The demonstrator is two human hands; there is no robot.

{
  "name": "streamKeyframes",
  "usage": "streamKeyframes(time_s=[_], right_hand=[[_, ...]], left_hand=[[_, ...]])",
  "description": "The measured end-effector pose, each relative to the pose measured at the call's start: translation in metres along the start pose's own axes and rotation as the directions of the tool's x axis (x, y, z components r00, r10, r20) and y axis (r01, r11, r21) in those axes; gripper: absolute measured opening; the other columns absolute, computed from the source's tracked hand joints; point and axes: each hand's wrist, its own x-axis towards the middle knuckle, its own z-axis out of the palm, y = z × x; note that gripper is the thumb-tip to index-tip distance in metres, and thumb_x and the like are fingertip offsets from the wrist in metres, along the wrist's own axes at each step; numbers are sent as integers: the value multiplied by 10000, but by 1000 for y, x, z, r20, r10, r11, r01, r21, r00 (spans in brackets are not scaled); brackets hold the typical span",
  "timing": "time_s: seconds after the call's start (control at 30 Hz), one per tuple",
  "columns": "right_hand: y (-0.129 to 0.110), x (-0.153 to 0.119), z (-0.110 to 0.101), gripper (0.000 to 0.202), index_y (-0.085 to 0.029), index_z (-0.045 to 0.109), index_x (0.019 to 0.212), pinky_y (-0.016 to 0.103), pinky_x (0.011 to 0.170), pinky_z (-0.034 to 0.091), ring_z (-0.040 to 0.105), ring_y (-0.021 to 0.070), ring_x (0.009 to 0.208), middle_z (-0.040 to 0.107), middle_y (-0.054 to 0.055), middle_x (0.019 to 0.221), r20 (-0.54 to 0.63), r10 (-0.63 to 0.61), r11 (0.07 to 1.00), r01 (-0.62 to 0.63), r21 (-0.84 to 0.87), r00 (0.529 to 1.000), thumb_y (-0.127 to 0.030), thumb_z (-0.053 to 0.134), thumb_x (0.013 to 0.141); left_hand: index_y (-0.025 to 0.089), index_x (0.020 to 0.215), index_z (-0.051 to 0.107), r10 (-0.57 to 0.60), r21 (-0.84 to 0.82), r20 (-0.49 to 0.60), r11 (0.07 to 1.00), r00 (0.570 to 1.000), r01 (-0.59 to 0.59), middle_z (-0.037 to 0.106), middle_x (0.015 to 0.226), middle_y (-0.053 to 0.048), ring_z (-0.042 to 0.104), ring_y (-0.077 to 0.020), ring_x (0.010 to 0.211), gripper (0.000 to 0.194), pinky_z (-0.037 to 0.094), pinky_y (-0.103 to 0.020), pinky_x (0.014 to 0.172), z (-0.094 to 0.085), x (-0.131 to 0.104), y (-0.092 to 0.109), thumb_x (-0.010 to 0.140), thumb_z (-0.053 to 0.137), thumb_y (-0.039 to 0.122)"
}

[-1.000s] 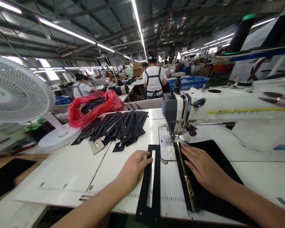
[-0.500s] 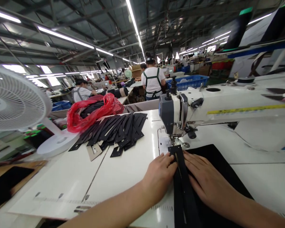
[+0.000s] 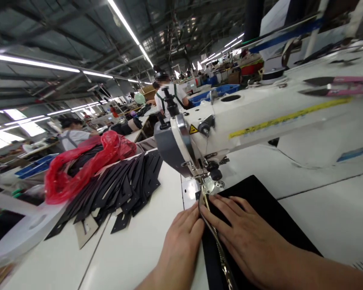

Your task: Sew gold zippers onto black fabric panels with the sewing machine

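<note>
A black fabric piece (image 3: 254, 201) lies on the white machine table under the sewing machine head (image 3: 181, 145). A gold-toothed zipper (image 3: 220, 257) runs along it up to the presser foot. Beside the zipper, the dark strip (image 3: 210, 225) stands on edge, its pale side partly showing. My left hand (image 3: 180, 241) has its fingers together and its fingertips against the strip's left side, just before the foot. My right hand (image 3: 245, 233) rests palm down on the black fabric, fingers stretched out and slightly apart, fingertips beside the zipper.
Many dark slotted strips (image 3: 124, 185) lie piled at the left, beside a red plastic bag (image 3: 60, 181) and a white fan base (image 3: 30, 229). Pink-handled snips (image 3: 339, 85) and a yellow tape (image 3: 290, 117) are on the machine arm. Beyond, people sit at other tables.
The view has turned and moved closer to the machine. The strip, which lay flat, is now tipped on edge beside the zipper. Both hands remain near the presser foot.
</note>
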Motion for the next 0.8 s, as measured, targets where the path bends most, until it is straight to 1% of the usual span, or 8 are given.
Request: streamKeyframes(time_s=[0.17, 0.33, 0.4, 0.5, 0.57, 0.67, 0.73, 0.8], right_hand=[[-2, -1, -1, 515, -248, 307, 1403, 481, 1013, 299, 371, 255, 1262, 411, 96, 1389, -15, 37, 996, -36, 83, 999, -240, 377, 894], [-2, -2, 0, 529, -233, 310, 1401, 500, 1018, 293, 371, 263, 1258, 418, 104, 1381, -26, 44, 994, -41, 103, 999, -234, 396, 879], [-3, -3, 1, 526, -206, 326, 1395, 502, 1025, 300, 374, 262, 1258, 422, 104, 1379, -23, 39, 995, -37, 97, 999, -220, 390, 873], [-3, -5, 4, 493, -107, 393, 1354, 471, 1039, 319, 371, 263, 1268, 410, 149, 1380, -30, 13, 999, -12, 51, 999, -199, 364, 870], [-2, -6, 7, 483, -69, 420, 1331, 445, 1049, 327, 355, 261, 1280, 389, 174, 1385, -58, 4, 1000, -4, 4, 998, -185, 362, 865], [0, -7, 9, 495, -80, 429, 1327, 433, 1047, 345, 346, 255, 1286, 384, 163, 1388, -92, -24, 998, 18, -63, 995, -144, 379, 839], [1, -6, 9, 492, -105, 457, 1309, 424, 1033, 369, 371, 240, 1273, 406, 139, 1377, -121, -48, 995, 37, -92, 991, -115, 375, 824], [2, -5, 9, 478, -115, 486, 1283, 415, 1006, 405, 405, 227, 1251, 434, 128, 1359, -155, -71, 992, 55, -111, 985, -105, 361, 822]], left_hand=[[103, 1128, 529, 40, 68, 9, 997, 999, -40, 595, 1170, -179, 574, -254, 1077, 282, 532, -387, 867, 2, -2, -3, 900, 366, 134], [93, 1100, 531, 63, 131, 34, 989, 997, -66, 596, 1158, -193, 573, -267, 1078, 285, 538, -404, 851, 1, 0, -1, 894, 334, 113], [90, 1069, 541, 76, 156, 41, 984, 996, -82, 592, 1159, -204, 574, -280, 1076, 272, 542, -421, 837, 1, 1, -1, 904, 328, 121], [108, 1004, 564, 76, 174, 44, 981, 996, -83, 577, 1191, -198, 565, -292, 1091, 239, 538, -438, 841, 2, 1, -2, 910, 345, 120], [103, 1053, 548, 63, 153, 32, 986, 997, -68, 565, 1217, -190, 551, -282, 1116, 244, 529, -433, 865, 2, 0, -1, 906, 354, 101], [96, 1166, 499, 26, 84, -1, 996, 1000, -26, 564, 1225, -176, 536, -252, 1139, 295, 516, -410, 897, 2, -2, 0, 909, 355, 88], [120, 1165, 519, -4, 52, -14, 999, 1000, 5, 566, 1225, -158, 542, -243, 1126, 299, 515, -408, 895, 2, -2, 2, 916, 355, 95], [137, 1137, 557, -31, 56, -35, 998, 999, 33, 557, 1232, -156, 551, -254, 1103, 288, 519, -423, 877, 2, -2, 2, 922, 366, 115]])
